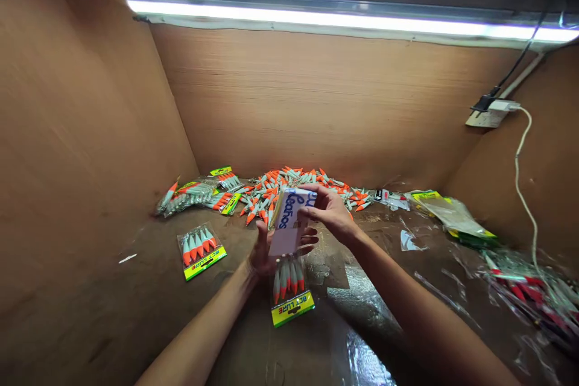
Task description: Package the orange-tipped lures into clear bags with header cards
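My left hand [266,250] and my right hand [330,211] both hold a white card with blue handwriting [289,223] upright above the brown table. The left hand grips it from below and behind, while the right pinches its upper right edge. Just under the card lies a clear pack of orange-and-white fishing lures with a yellow label [289,289]. A pile of loose orange-and-white lures [289,187] lies behind the hands against the back wall.
Another packed set [199,250] lies to the left, with more packs [199,193] at the back left. Empty bags with yellow headers [452,217] and clear wrappers [534,289] sit right. A wall socket and white cable [493,111] hang right. Wooden walls enclose the table.
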A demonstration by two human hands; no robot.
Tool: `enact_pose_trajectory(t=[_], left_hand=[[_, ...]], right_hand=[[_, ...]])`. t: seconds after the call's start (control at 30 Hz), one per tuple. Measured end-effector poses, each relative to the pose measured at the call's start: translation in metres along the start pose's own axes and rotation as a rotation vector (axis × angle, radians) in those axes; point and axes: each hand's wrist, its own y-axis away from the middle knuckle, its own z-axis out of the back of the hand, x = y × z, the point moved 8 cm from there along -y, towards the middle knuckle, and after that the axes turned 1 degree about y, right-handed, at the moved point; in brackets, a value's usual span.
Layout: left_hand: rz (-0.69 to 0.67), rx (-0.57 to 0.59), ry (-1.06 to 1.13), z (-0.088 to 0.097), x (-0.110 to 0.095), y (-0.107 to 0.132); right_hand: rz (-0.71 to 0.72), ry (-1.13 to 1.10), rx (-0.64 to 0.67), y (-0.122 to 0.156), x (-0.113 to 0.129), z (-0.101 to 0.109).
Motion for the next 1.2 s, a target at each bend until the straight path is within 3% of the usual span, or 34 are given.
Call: enact_pose_trajectory(t=[0.1,0.2,0.3,0.37,0.4,0.47,0.53,0.6,0.7,0.77,0.9,1.0,1.07,1.2], left_hand=[[0.017,-0.004,0.079,0.0,-0.001,0.0],[0.005,-0.006,0.144,-0.001,-0.002,-0.001],[-0.004,-0.012,0.211,0.0,-0.003,-0.002],[-0.013,-0.027,0.246,0.003,-0.004,-0.003],[-0.02,-0.036,0.258,0.005,-0.003,-0.004],[-0.031,-0.048,0.269,0.007,-0.003,-0.004],[-0.041,-0.049,0.262,0.004,-0.002,-0.006],[-0.053,-0.049,0.239,-0.002,-0.001,-0.008],[-0.081,-0.095,0.171,-0.007,-0.004,-0.009],[-0.102,-0.193,0.083,-0.001,-0.008,-0.005],[-0.019,-0.447,-0.209,0.027,-0.009,0.02],[0.084,-0.456,-0.529,0.037,0.001,0.032],[0.067,-0.466,-0.677,0.042,0.006,0.034],[0.017,-0.542,-0.71,0.046,0.015,0.031]], right_hand=[[0.108,0.039,-0.192,0.003,0.012,0.029],[0.138,0.222,-0.335,0.015,0.024,0.075],[0.078,0.659,-0.467,0.037,0.033,0.122],[0.096,0.976,-0.59,0.059,0.039,0.135],[0.078,1.054,-0.59,0.069,0.034,0.132],[-0.086,1.011,-0.385,0.081,-0.001,0.108],[-0.355,0.767,-0.042,0.095,-0.055,0.063],[-0.528,0.518,0.121,0.109,-0.094,0.02],[-0.527,0.277,0.226,0.111,-0.121,-0.023],[-0.48,0.229,0.187,0.105,-0.127,-0.026],[-0.42,0.239,0.039,0.098,-0.128,-0.005],[-0.389,0.212,-0.021,0.097,-0.125,0.006],[-0.35,0.201,-0.042,0.097,-0.123,0.008],[-0.311,0.17,-0.076,0.098,-0.124,0.008]])
